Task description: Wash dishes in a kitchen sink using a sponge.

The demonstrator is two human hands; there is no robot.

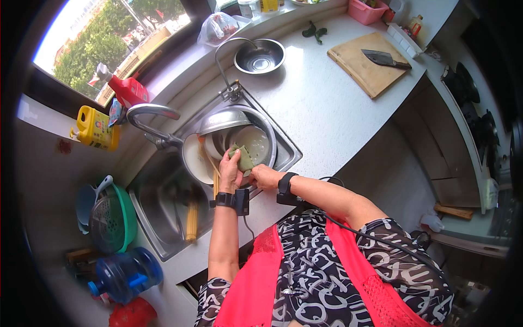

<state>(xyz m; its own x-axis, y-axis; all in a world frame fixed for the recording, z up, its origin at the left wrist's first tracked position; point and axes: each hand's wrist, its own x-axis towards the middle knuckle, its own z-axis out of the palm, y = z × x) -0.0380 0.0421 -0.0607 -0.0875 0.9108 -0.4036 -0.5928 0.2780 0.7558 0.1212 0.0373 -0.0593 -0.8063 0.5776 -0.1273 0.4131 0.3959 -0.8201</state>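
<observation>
A folded green scouring cloth is in my left hand, thumb on top, above the near side of a large metal basin in the right sink bowl. My right hand is at the cloth's lower end with its fingers curled. Whether it grips the cloth or a small item under it is hidden. Inside the basin are cloudy, sudsy water and an upturned metal bowl. A white bowl leans at the basin's left, with chopsticks beside my left wrist.
More chopsticks lie in the left sink bowl. Two faucets rise behind. A metal bowl and a cleaver on a cutting board occupy the counter. A blue water jug and green colander stand left.
</observation>
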